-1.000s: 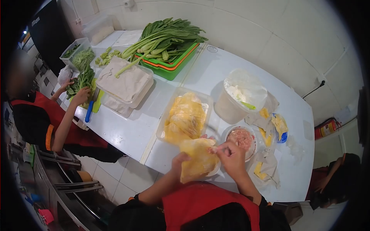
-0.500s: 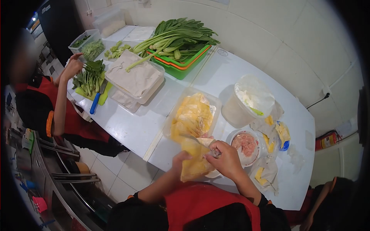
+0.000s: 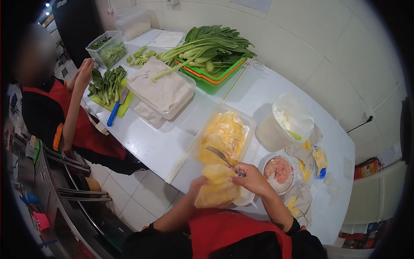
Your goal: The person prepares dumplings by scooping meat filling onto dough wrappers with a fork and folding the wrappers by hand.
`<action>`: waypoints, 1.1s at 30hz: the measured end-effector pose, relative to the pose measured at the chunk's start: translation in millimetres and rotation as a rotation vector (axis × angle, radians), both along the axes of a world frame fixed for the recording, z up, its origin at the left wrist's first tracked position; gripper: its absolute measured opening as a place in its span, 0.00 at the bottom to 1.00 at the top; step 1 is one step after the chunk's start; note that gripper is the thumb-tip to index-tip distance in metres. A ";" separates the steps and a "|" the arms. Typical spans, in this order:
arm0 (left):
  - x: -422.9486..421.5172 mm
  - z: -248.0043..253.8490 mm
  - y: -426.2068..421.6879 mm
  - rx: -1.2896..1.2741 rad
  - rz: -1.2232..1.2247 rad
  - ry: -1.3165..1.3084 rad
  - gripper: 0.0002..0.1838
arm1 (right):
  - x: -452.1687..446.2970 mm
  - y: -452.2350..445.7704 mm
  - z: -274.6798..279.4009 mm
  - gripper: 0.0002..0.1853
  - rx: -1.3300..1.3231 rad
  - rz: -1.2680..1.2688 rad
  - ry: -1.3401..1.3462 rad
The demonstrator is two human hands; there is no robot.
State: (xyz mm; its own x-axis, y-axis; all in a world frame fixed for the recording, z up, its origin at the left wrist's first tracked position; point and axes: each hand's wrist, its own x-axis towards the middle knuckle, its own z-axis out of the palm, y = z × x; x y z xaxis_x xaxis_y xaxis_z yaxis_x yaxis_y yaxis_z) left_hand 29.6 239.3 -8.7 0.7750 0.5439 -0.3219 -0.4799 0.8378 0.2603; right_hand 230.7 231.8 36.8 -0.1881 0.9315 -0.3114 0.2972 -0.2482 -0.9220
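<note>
A stack of yellow dough wrappers point(image 3: 217, 190) is in my left hand point(image 3: 196, 186), whose fingers close around its left edge. My right hand point(image 3: 252, 179) grips a metal fork point(image 3: 219, 155) near its handle, with the tines pointing up and left. The right fingertips are close to the wrappers' top right edge; whether they touch is unclear. Just beyond my hands, a clear plastic container point(image 3: 251, 125) holds folded yellow pieces point(image 3: 222, 134). Right of my right hand stands a white bowl point(image 3: 291, 180) with pink minced meat point(image 3: 278, 169) in it.
A lined tub point(image 3: 269, 129) of white powder stands behind the bowl. Torn wrappings point(image 3: 302, 196) lie right. Green baskets point(image 3: 211, 87) hold leafy greens point(image 3: 215, 43). At left, a blue-handled knife point(image 3: 113, 114) lies by a person point(image 3: 60, 108) with raised hands.
The fork has turned upward and now shows clearly above the wrappers. The person at left has brought both hands together, off the greens. My view has shifted slightly.
</note>
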 end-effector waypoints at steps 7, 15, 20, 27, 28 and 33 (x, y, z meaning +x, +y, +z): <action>-34.2 17.5 26.6 0.243 0.482 -0.309 0.40 | 13.9 103.2 20.4 0.09 0.098 -0.109 -0.125; -76.1 -75.5 35.6 0.226 0.608 -0.524 0.43 | 32.9 151.7 -24.5 0.12 0.323 -0.318 -0.734; -47.1 -19.5 29.0 0.107 0.626 -0.487 0.41 | 44.7 99.1 4.0 0.09 0.387 -0.365 -0.571; -21.1 23.5 28.9 0.187 0.652 -0.180 0.41 | 139.4 -63.1 38.1 0.11 0.277 -0.377 -0.697; -18.3 22.7 30.5 0.192 0.628 -0.177 0.42 | 147.0 -86.2 46.6 0.12 0.199 -0.382 -0.794; -1.7 16.3 31.8 0.175 0.492 -0.200 0.42 | 127.2 -154.4 45.6 0.17 -0.073 -0.423 -1.256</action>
State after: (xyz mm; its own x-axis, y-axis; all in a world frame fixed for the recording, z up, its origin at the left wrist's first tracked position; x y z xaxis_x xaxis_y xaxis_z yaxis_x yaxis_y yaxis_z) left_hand 27.9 271.1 7.6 0.4532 0.8889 -0.0668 -0.8575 0.4552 0.2396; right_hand 357.9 77.4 82.3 0.5607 0.8205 -0.1109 0.8203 -0.5687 -0.0602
